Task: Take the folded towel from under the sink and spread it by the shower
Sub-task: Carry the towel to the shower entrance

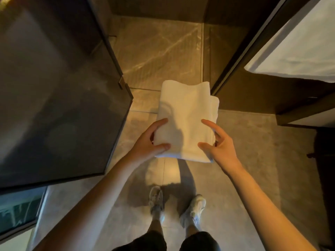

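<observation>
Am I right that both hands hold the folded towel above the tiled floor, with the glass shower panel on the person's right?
Not quite. The head view shows the glass shower panel on the person's left, not right. The rest stands: the left hand and right hand hold the folded towel above the tiled floor.

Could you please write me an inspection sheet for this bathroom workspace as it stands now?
Surface: tiled floor, pale and glossy, with shadows of the person on it.
Job's things: white towel, still folded, held above the floor, not yet spread.
Clutter: nothing seen.
Hands: left hand grips the towel's left near edge; right hand holds its right near edge, fingers partly spread.
Cables: nothing seen.
Surroundings: dark glass panel to the left; a dark frame to the right; the person's shoes on the floor below the towel.
</observation>
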Tool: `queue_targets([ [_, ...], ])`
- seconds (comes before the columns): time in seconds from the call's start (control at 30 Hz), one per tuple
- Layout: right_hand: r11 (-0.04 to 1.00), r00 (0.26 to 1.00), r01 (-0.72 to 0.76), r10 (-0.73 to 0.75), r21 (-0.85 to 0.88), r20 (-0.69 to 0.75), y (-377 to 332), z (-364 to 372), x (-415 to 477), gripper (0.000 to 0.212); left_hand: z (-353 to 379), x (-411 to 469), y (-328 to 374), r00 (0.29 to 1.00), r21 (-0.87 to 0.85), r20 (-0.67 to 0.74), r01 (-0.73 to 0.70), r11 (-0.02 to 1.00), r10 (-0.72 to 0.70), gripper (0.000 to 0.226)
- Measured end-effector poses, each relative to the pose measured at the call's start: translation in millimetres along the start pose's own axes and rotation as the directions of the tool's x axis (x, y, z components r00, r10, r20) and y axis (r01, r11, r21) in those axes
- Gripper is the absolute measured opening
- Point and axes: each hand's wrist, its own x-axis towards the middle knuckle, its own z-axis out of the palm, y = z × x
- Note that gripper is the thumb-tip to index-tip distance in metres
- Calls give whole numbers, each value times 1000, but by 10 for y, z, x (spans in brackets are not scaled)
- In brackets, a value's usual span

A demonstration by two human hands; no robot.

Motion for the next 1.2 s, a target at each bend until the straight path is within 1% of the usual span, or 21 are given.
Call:
queue_targets([
  [0.17, 999, 999, -42, 42, 13, 13, 1101, 216, 834, 65, 50, 878, -1080, 999, -16, -7, 50, 999, -50, 73],
  [0.3, 995, 996, -79, 77, 60, 32, 2269, 451, 1457, 65, 152, 1558, -2195, 996, -31, -26, 90, 995, -91, 74],
  [0.43, 989, 992, -126, 125, 83, 15, 3509, 691, 2020, 66, 246, 2249, -3318, 994, 3, -40, 104, 995, -103, 74],
  [0.53, 994, 995, -100, 99, 50, 19, 4377, 826, 2470, 67, 316, 2784, -4172, 995, 16, -34, 92, 996, -92, 74],
  [0.63, 999, 999, -44, 44, 6, 25, 5188, 938, 2911, 68, 377, 3312, -4977, 997, 28, -43, 65, 997, -64, 75],
  [0.73, 999, 999, -4, 6, -32, 52, 5932, 1069, 3192, 65, 410, 3718, -5669, 999, 81, 11, 49, 996, -50, 76],
  [0.77, 1000, 999, -5, 7, -30, 53, 6125, 1112, 3237, 64, 416, 3809, -5847, 998, 97, 29, 44, 994, -47, 77],
  [0.83, 1000, 1000, 15, -14, -26, 26, 6432, 1170, 3313, 62, 430, 3977, -6109, 1000, 97, 18, 13, 995, -15, 78],
  [0.9, 998, 999, 43, -42, -50, 20, 6602, 1166, 3371, 62, 415, 4089, -6187, 1000, 99, 5, -8, 995, 7, 78],
  [0.97, 985, 997, 44, -31, -165, 77, 6669, 1099, 3407, 61, 393, 4140, -6143, 998, 167, 56, 16, 986, -26, 77],
  [1.0, 958, 996, 41, -16, -283, 89, 6669, 1047, 3438, 61, 387, 4145, -6085, 995, 287, 78, 39, 957, -64, 75],
  [1.03, 905, 998, 35, -9, -425, 63, 6646, 1002, 3481, 60, 389, 4146, -6024, 996, 477, 46, 50, 877, -82, 74],
  [1.07, 825, 999, 37, -33, -564, 19, 6596, 976, 3537, 61, 402, 4167, -5969, 999, 670, -34, 42, 741, -26, 73],
  [1.1, 720, 994, 77, -113, -689, -7, 6524, 985, 3605, 62, 433, 4221, -5908, 988, 823, -90, 2, 568, 126, 73],
  [1.13, 599, 974, 150, -228, -787, 12, 6450, 1033, 3681, 62, 488, 4306, -5847, 954, 916, -72, -53, 397, 292, 72],
  [1.17, 489, 943, 234, -325, -840, 74, 6390, 1108, 3759, 62, 554, 4413, -5803, 917, 956, 1, -118, 269, 399, 72],
  [1.2, 420, 920, 298, -365, -857, 142, 6355, 1198, 3825, 63, 622, 4523, -5788, 895, 965, 87, -184, 185, 437, 70],
])
